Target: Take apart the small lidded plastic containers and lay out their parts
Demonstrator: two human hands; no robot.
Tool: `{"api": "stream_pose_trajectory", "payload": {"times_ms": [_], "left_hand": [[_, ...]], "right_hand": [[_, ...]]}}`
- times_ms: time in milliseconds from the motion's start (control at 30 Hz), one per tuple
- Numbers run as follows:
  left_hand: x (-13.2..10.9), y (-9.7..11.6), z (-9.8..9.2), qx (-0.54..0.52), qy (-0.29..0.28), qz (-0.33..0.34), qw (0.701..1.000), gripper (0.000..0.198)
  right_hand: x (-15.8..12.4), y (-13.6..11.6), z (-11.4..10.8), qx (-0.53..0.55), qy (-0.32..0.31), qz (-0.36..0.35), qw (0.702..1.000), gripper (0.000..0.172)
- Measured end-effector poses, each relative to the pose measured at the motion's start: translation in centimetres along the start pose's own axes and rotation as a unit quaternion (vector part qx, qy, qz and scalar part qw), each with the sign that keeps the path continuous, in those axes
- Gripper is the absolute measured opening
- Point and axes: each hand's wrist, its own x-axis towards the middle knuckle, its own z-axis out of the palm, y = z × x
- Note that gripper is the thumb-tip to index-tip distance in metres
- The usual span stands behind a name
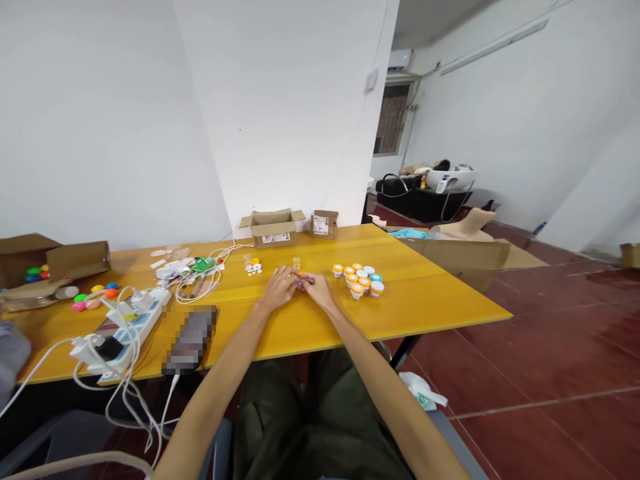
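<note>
Open carton (273, 230) beyond the fingers, label print illegible | orange-, white- and teal-lidded jars (365, 283) right of fingers | left hand (281, 289), right hand (316, 291): fingertips nearly closed, pinching | small container (302, 274) between them, orange-topped, mostly hidden

Dressed in dark olive-green trousers (330, 427), loose and creased in front; bare along both slim, tapering forearms (220, 390), down to left hand (279, 288) and right hand (316, 289).
</note>
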Motion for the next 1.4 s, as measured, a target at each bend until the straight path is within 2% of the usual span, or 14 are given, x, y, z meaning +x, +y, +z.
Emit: {"api": "stream_pose_trajectory", "payload": {"times_ms": [367, 733, 1067, 1400], "left_hand": [[-0.03, -0.56, 0.65, -0.019, -0.015, -0.025, 0.999, 0.019], [0.15, -0.15, 0.26, -0.022, -0.001, -0.022, 1.000, 0.016], [-0.04, -0.39, 0.50, -0.022, -0.007, -0.026, 0.999, 0.023], [-0.14, -0.51, 0.62, -0.010, 0.000, -0.008, 1.000, 0.022]], "right_hand": [[-0.18, 0.00, 0.30, -0.031, 0.007, -0.024, 0.999, 0.026], [-0.05, 0.05, 0.34, -0.035, 0.018, -0.020, 0.999, 0.026], [-0.07, 0.06, 0.36, -0.024, 0.034, -0.017, 0.999, 0.023], [-0.24, -0.23, 0.34, -0.039, 0.020, -0.019, 0.999, 0.023]]}}
